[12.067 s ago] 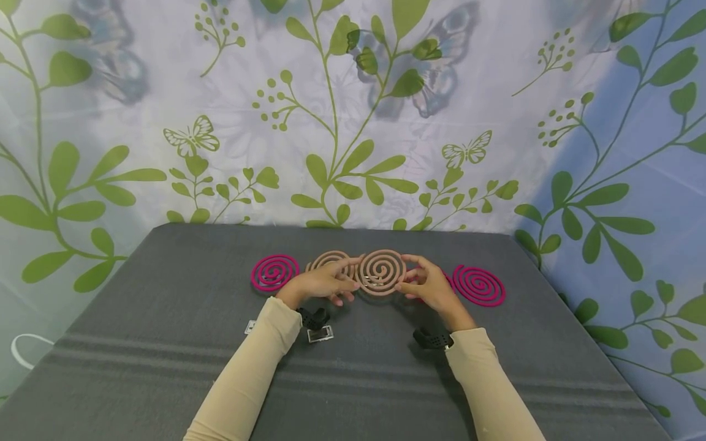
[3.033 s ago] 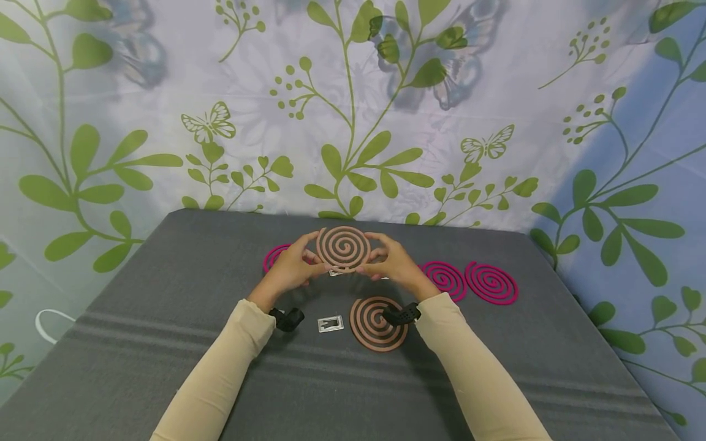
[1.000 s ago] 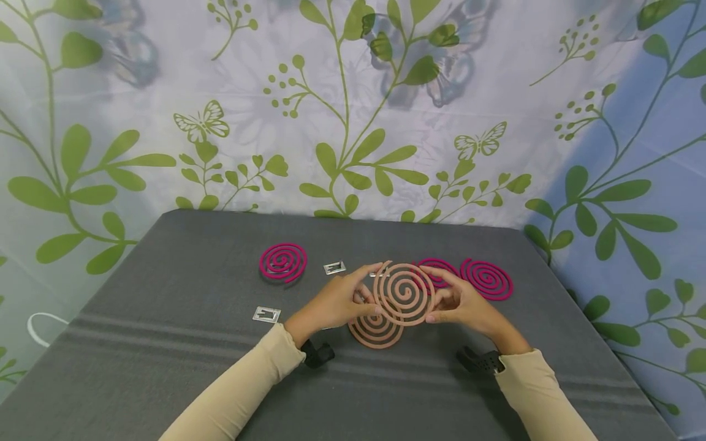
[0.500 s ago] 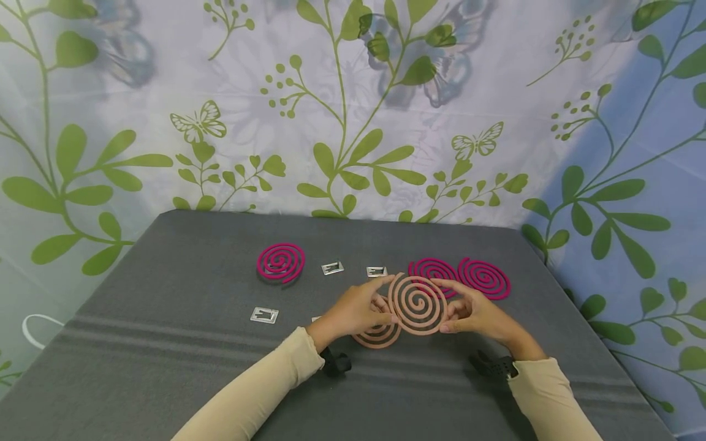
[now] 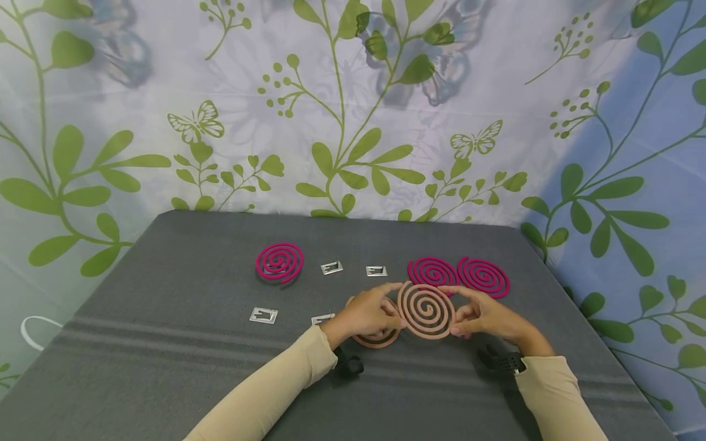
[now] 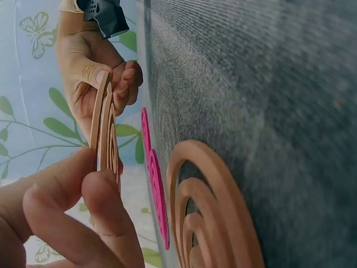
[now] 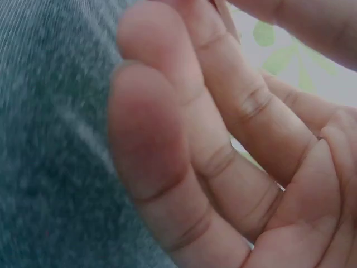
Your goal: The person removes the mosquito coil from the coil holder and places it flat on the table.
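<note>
Both hands hold a tan mosquito coil (image 5: 426,310) above the grey table. My left hand (image 5: 366,313) pinches its left edge, and my right hand (image 5: 491,315) pinches its right edge. In the left wrist view the held coil (image 6: 104,120) appears nearly edge-on, gripped by the right hand (image 6: 89,70) at the far end. A second tan coil (image 5: 379,343) lies on the table, partly hidden behind the left hand. The right wrist view is filled by the curled fingers (image 7: 148,128) of the right hand.
Two pink coils (image 5: 432,274) lie side by side at the right. Another pink coil (image 5: 279,262) sits over a metal stand at the left. Several metal coil stands (image 5: 377,271) lie about, one (image 5: 265,315) at front left. A patterned curtain (image 5: 248,92) hangs behind the table (image 5: 182,294).
Earlier the held coil was farther back and left, then both hands carried it right and toward the front. It sinks slightly over the last second. The second tan coil stays on the table.
</note>
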Action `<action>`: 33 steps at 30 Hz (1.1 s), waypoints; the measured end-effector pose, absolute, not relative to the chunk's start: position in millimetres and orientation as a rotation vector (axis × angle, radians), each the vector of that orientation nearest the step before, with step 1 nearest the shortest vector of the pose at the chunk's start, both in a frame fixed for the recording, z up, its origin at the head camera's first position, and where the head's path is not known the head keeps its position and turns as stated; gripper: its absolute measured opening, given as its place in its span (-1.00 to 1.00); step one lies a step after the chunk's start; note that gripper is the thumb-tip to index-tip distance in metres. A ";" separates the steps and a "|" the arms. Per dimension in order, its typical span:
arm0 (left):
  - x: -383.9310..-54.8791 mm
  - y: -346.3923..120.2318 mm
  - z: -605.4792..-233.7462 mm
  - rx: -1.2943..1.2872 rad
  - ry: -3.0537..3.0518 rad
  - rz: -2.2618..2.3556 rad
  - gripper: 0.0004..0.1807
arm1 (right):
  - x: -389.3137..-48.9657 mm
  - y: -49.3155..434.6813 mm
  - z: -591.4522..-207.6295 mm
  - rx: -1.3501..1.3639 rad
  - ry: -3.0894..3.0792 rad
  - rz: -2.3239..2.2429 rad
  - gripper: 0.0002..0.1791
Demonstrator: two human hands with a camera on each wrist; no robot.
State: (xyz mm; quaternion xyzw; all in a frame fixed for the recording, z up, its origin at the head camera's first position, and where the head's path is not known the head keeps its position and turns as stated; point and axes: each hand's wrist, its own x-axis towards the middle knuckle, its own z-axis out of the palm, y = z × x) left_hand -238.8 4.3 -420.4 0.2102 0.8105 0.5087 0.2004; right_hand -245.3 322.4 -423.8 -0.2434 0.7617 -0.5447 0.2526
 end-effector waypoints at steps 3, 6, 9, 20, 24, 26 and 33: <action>-239.3 7.0 -422.0 0.572 2.222 1.426 -0.13 | -245.7 326.5 -426.3 -0.641 2.064 -1.463 -0.04; -239.0 8.7 -423.5 0.570 2.190 1.437 -0.12 | -245.5 329.4 -427.7 -0.630 2.058 -1.449 -0.04; -238.5 9.6 -424.9 0.578 2.163 1.457 -0.13 | -245.1 331.2 -427.9 -0.631 2.050 -1.452 -0.03; -238.6 10.1 -428.2 0.572 2.080 1.469 -0.18 | -248.6 339.3 -433.1 -0.576 2.071 -1.380 -0.03; -239.1 10.0 -428.3 0.593 2.052 1.459 -0.19 | -249.4 340.8 -435.7 -0.578 2.058 -1.388 -0.03; -239.7 10.0 -429.1 0.607 2.028 1.465 -0.19 | -249.0 340.4 -435.4 -0.575 2.050 -1.392 -0.03; -241.5 10.6 -431.6 0.618 1.975 1.479 -0.19 | -246.4 338.5 -432.0 -0.562 2.036 -1.414 0.00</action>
